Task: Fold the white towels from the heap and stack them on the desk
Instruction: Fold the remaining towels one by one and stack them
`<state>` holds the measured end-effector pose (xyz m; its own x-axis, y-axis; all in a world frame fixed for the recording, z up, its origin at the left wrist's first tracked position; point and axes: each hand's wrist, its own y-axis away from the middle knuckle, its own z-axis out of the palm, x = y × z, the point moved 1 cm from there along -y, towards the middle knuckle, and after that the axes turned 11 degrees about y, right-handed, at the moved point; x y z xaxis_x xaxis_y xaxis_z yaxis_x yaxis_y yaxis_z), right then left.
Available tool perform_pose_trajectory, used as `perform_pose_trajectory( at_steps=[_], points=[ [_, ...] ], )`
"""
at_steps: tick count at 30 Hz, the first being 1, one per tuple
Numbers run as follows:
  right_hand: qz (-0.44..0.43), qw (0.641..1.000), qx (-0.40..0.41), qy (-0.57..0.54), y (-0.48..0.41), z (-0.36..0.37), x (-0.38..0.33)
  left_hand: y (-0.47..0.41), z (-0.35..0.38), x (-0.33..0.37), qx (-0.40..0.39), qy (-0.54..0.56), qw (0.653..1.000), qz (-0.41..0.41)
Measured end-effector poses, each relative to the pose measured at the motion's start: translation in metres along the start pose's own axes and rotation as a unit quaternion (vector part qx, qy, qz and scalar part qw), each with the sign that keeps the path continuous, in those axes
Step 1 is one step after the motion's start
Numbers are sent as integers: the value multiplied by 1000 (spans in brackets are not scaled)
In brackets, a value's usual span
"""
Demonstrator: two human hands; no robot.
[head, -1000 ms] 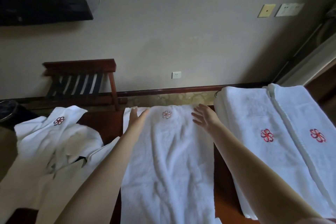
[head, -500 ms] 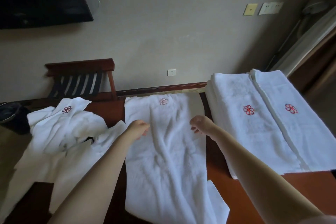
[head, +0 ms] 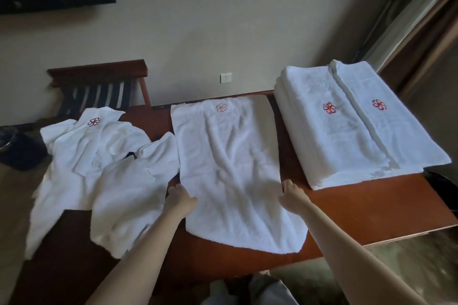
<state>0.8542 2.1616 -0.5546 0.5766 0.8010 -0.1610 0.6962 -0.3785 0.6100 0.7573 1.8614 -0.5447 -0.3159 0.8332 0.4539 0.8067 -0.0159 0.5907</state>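
Two hands — left hand (head: pixel 182 199), right hand (head: pixel 292 193) — hold the spread towel (head: pixel 230 168).

On the desk (head: pixel 359 208): heap (head: pixel 99 168) left; spread towel (head: pixel 235 168) middle; folded stack (head: pixel 347 126) right.

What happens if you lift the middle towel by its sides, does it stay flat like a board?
Probably not. The middle towel already lies in soft wrinkles, so it would likely sag between the left hand and right hand. Towels in the heap are crumpled, suggesting floppy cloth. Its fluffy surface probably won't slip.
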Motion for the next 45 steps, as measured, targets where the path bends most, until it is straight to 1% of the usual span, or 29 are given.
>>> perform_pose_trajectory(
  at_steps=[3, 4, 5, 7, 8, 9, 11, 13, 15, 16, 18, 19, 21, 23, 24, 25, 26, 28, 29, 31, 32, 33, 35, 37, 38, 40, 41, 42, 45],
  points=[
    [-11, 999, -27, -37, 12, 15, 9, 17, 10, -19, 9, -88, 995, -38],
    [-15, 999, -37, -29, 16, 18, 11, 21, 15, -24, -4, -93, 994, -55],
    [-19, 999, -45, -16, 20, 22, 14, 23, 21, -29, -22, -74, 995, -68],
    [-31, 998, -42, 20, 26, 25, 16, 25, 34, -36, -70, 28, 994, -80],
    [-43, 998, -31, 42, 28, 25, 17, 26, 38, -38, -83, 77, 991, -76],
    [-60, 996, -17, 67, 29, 25, 17, 28, 41, -38, -84, 95, 990, -64],
    [-98, 990, 24, 98, 31, 22, 15, 31, 45, -33, -45, 63, 997, -21],
    [-140, 982, 88, 93, 34, 18, 12, 40, 45, -23, 13, 13, 999, 39],
    [-167, 976, 139, 32, 37, 12, 8, 50, 44, -13, 35, 70, 991, 104],
    [-164, 976, 143, -27, 38, 9, 7, 54, 44, -9, 37, 109, 985, 128],
    [-132, 965, 113, -194, 40, 0, 6, 61, 41, 0, 71, 143, 974, 160],
    [-110, 948, 91, -285, 41, -5, 8, 63, 40, 4, 98, 144, 970, 170],
    [-53, 896, 33, -439, 43, -12, 13, 65, 40, 8, 147, 167, 961, 166],
    [-10, 828, -77, -556, 48, -14, 23, 66, 43, 9, 151, 220, 956, 120],
    [-18, 796, -140, -589, 51, -13, 27, 65, 46, 6, 134, 239, 958, 78],
    [-39, 776, -190, -600, 54, -9, 33, 66, 49, 3, 103, 251, 962, 31],
    [-58, 772, -219, -594, 57, -4, 38, 68, 52, -1, 63, 264, 962, -12],
    [-81, 779, -251, -569, 65, 7, 48, 73, 55, -9, -26, 291, 954, -74],
    [-88, 775, -261, -569, 69, 13, 51, 77, 56, -13, -69, 289, 950, -95],
    [-106, 745, -270, -601, 77, 18, 53, 82, 58, -22, -151, 264, 945, -124],
    [-120, 724, -268, -625, 80, 18, 52, 84, 61, -25, -174, 257, 942, -125],
    [-133, 700, -262, -651, 84, 16, 50, 85, 63, -27, -178, 257, 942, -119],
    [-159, 650, -256, -698, 88, 10, 46, 86, 67, -27, -131, 256, 952, -100],
    [-172, 605, -263, -731, 93, 3, 42, 86, 67, -24, -35, 221, 972, -74],
    [-177, 588, -266, -743, 95, -1, 41, 86, 66, -22, 16, 204, 977, -65],
    [-187, 565, -270, -757, 98, -6, 41, 87, 64, -20, 85, 190, 976, -57],
    [-190, 567, -270, -754, 99, -7, 41, 87, 63, -20, 108, 189, 975, -53],
    [-192, 584, -269, -742, 101, -7, 42, 86, 63, -20, 125, 190, 973, -49],
    [-182, 681, -271, -656, 102, -2, 49, 84, 61, -22, 170, 204, 964, -36]
  ],
)
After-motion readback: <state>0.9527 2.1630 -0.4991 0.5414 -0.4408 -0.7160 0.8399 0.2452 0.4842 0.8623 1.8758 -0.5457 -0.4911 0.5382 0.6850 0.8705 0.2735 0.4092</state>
